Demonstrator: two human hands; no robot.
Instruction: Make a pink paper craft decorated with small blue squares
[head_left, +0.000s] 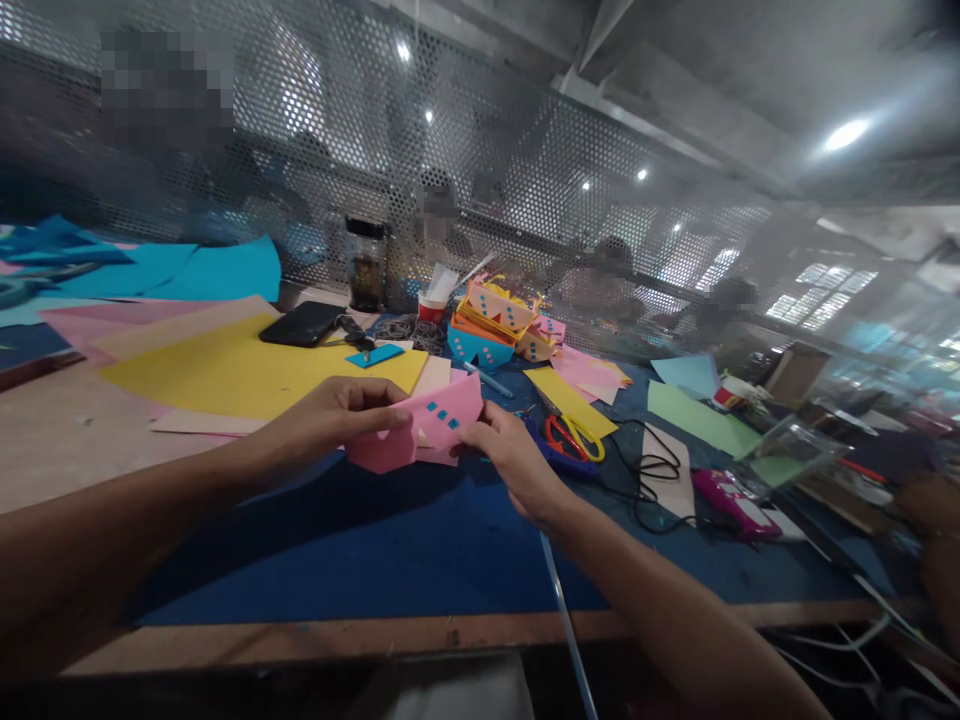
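A folded pink paper piece point(390, 446) with small blue squares on it is held up above the dark blue mat. My left hand point(360, 408) pinches its upper left part between thumb and fingers. At its right end my right hand point(504, 445) grips the edge, thumb in front. Just behind the piece lie yellow paper sheets point(225, 372) and a small blue paper piece point(375, 355). Farther back stands a pile of folded paper baskets point(487, 325) in blue, orange and yellow.
Scissors with yellow handles point(585, 440), a black cable point(637, 475) and a magenta device point(739, 503) lie to the right. A black phone point(300, 324), a dark jar point(366, 265) and a red-white cup point(433, 305) are at the back. Another person's arm shows at the far right.
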